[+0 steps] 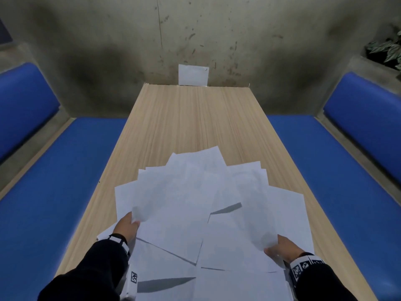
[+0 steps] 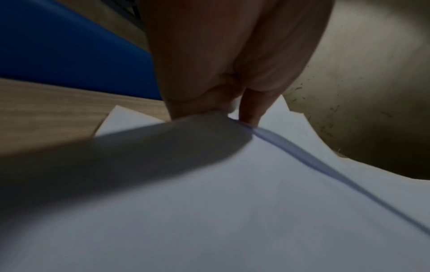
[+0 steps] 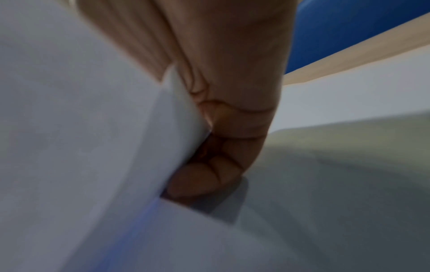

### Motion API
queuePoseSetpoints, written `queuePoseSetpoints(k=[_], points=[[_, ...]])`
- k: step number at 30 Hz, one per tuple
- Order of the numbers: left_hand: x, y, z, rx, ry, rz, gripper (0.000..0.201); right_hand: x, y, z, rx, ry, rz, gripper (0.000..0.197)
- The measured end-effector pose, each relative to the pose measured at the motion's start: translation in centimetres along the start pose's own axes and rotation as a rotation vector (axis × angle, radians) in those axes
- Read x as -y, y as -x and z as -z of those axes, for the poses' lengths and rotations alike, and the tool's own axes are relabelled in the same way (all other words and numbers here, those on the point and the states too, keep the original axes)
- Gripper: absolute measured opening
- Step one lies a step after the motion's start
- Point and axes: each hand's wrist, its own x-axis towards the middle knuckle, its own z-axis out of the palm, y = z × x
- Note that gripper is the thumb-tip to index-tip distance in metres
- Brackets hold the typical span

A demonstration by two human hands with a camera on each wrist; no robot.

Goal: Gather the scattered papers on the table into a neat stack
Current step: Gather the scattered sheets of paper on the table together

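From my remote feed, white papers [image 1: 195,205] lie fanned and overlapping across the near half of a long wooden table [image 1: 195,118], their corners pointing in different directions and several edges lifted enough to cast dark shadows. My left hand [image 1: 128,227] grips the left side of the spread, thumb on top of a raised sheet and the other fingers under it. The left wrist view confirms this: fingers [image 2: 251,108] pinch a curling sheet, and its edge arcs away across the pages below. My right hand [image 1: 280,248] grips a lifted sheet on the right side of the pile, thumb above and fingers beneath. In the right wrist view, curled fingers [image 3: 209,174] press against the underside of a bent page, with more paper lying flat below them. Both wrist views are blurred. Dark sleeves cover both forearms, and marker-printed bands [image 1: 303,266] wrap each wrist. Blue cushioned benches [image 1: 54,192] flank the table on both sides. At the table's far end a single white card [image 1: 193,74] stands against a stained concrete wall [image 1: 217,29]. The leaves of a plant [image 1: 388,48] show in the upper right corner.
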Motion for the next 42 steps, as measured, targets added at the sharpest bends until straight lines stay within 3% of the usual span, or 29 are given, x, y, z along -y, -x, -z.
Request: queuePoseSetpoints(k=[3, 6, 10, 13, 17, 22, 25, 30, 32, 35, 38, 42], points=[[0.3, -0.2, 1.6, -0.010, -0.005, -0.015, 0.041, -0.3, 0.2, 0.5, -0.031, 0.025, -0.019, 0.035], [-0.2, 0.3, 4.6, 0.063, -0.016, -0.067, 0.037, -0.4, 0.5, 0.5, -0.016, 0.036, -0.042, 0.030], [-2.0, -0.4, 6.7, 0.113, 0.114, -0.093, 0.036, -0.7, 0.1, 0.1, -0.004, 0.024, -0.027, 0.049], [-4.2, -2.3, 3.9, 0.117, 0.146, -0.122, 0.038, -0.4, 0.3, -0.2, -0.002, 0.037, -0.028, 0.043], [-7.2, -4.2, -2.7, 0.117, -0.024, -0.103, 0.057, 0.0, 0.3, -0.7, 0.006, 0.028, -0.040, 0.045], [-9.7, -3.9, -7.1, 0.146, -0.179, 0.066, 0.058, -0.3, -0.6, -1.8, -0.021, -0.049, -0.045, 0.040], [-10.6, -3.7, -8.6, 0.076, -0.116, 0.171, 0.069, -0.6, -0.9, -2.4, -0.024, -0.114, -0.052, 0.047], [-11.1, -4.0, -9.5, 0.013, -0.014, 0.217, 0.078, -0.9, -1.3, -2.8, -0.043, -0.144, -0.038, 0.046], [-11.2, -4.3, -9.6, 0.017, 0.008, 0.245, 0.074, -0.9, -1.3, -2.9, -0.042, -0.150, -0.042, 0.048], [-11.2, -4.2, -9.3, 0.051, 0.000, 0.200, 0.041, -1.0, -1.5, -2.9, -0.049, -0.150, -0.042, 0.049], [-10.8, -4.1, -9.5, -0.002, 0.081, 0.140, 0.056, -1.2, -1.5, -2.9, -0.056, -0.157, -0.035, 0.049], [-11.1, -3.5, -10.0, 0.010, 0.180, 0.063, 0.047, -1.3, -1.6, -3.0, -0.066, -0.203, -0.030, 0.054]])
